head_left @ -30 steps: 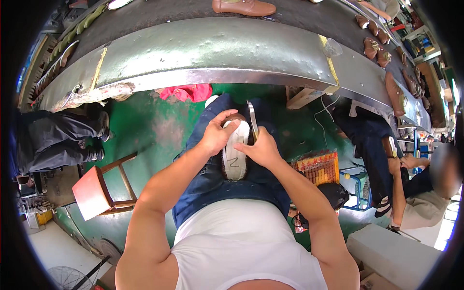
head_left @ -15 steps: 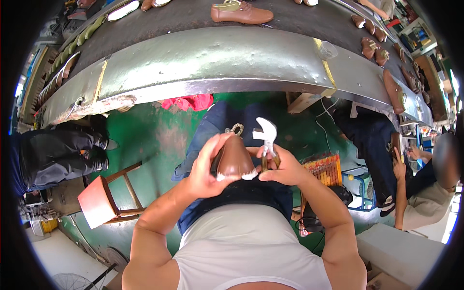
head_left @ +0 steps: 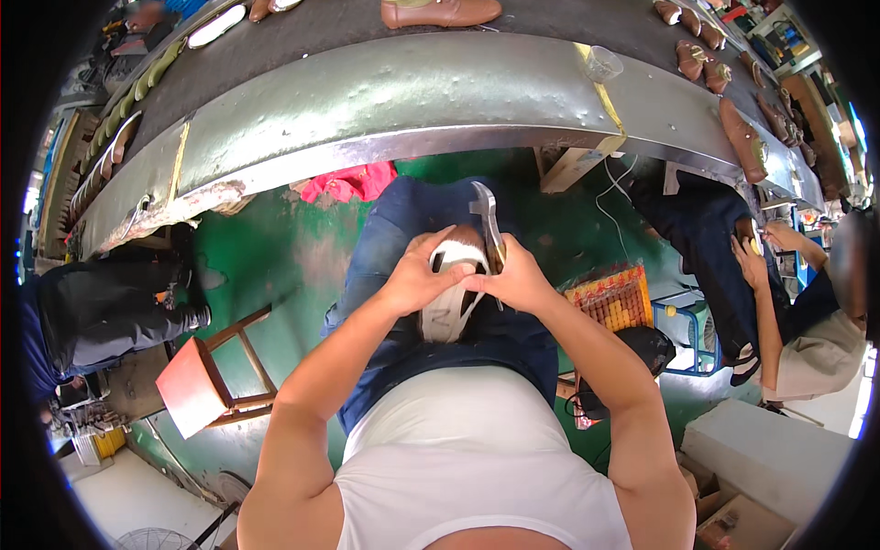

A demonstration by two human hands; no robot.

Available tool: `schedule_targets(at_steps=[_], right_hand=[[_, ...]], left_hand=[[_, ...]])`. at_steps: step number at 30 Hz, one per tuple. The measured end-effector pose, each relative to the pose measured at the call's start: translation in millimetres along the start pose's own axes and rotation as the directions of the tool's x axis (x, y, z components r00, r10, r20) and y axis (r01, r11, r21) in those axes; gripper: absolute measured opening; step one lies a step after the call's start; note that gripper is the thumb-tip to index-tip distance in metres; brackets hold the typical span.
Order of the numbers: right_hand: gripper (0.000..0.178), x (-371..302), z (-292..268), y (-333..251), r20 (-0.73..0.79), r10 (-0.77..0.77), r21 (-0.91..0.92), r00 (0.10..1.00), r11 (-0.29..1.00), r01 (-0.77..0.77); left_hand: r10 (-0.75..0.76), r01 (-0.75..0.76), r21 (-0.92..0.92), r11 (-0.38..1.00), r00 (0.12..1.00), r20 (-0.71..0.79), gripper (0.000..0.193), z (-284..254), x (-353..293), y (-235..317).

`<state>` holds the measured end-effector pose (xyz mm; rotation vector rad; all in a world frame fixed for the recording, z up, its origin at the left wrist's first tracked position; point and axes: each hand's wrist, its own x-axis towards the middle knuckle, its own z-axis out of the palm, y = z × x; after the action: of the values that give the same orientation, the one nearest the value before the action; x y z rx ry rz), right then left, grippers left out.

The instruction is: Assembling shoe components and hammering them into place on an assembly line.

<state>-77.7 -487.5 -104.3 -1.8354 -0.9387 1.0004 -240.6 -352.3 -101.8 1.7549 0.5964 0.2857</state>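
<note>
A brown shoe (head_left: 444, 316) lies over my lap with its underside up; the pale sole side faces me and the brown end points away. My left hand (head_left: 420, 280) grips the shoe from its left side, thumb pressed on the pale underside. In my right hand (head_left: 519, 278) is a pair of lasting pincers (head_left: 489, 218), metal head pointing away, beside the shoe's right edge. The right thumb also touches the underside, meeting the left thumb. The pincers' handles are mostly hidden by the hand, so I cannot tell whether the jaws touch the shoe.
Ahead runs a metal-edged bench (head_left: 367, 96) bearing a brown shoe (head_left: 440, 13) and a clear cup (head_left: 603, 64). A wooden stool (head_left: 194, 387) stands left. Right are a beaded seat mat (head_left: 612, 301) and a seated co-worker's arm (head_left: 768, 335). Red cloth (head_left: 353, 181) hangs under the bench.
The shoe has been turned from its brown upper side to its pale underside. Both thumbs have come together on it, and the pincers have moved upright along its right side.
</note>
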Motion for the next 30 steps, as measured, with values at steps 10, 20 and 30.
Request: schedule_targets(at_steps=[10, 20, 30], right_hand=[[0.038, 0, -17, 26, 0.009, 0.184, -0.07, 0.983, 0.981, -0.183], [0.029, -46, -26, 4, 0.303, -0.312, -0.691, 0.9, 0.579, 0.433], [0.021, -18, -2, 5, 0.541, -0.024, -0.529, 0.841, 0.767, 0.362]], left_hand=[[-0.251, 0.482, -0.485, 0.73, 0.849, 0.465, 0.055, -21, -4, -45], [-0.308, 0.388, -0.394, 0.833, 0.917, 0.252, 0.089, 27, -45, -57], [-0.269, 0.346, -0.261, 0.901, 0.919, 0.288, 0.087, 23, -42, -61]])
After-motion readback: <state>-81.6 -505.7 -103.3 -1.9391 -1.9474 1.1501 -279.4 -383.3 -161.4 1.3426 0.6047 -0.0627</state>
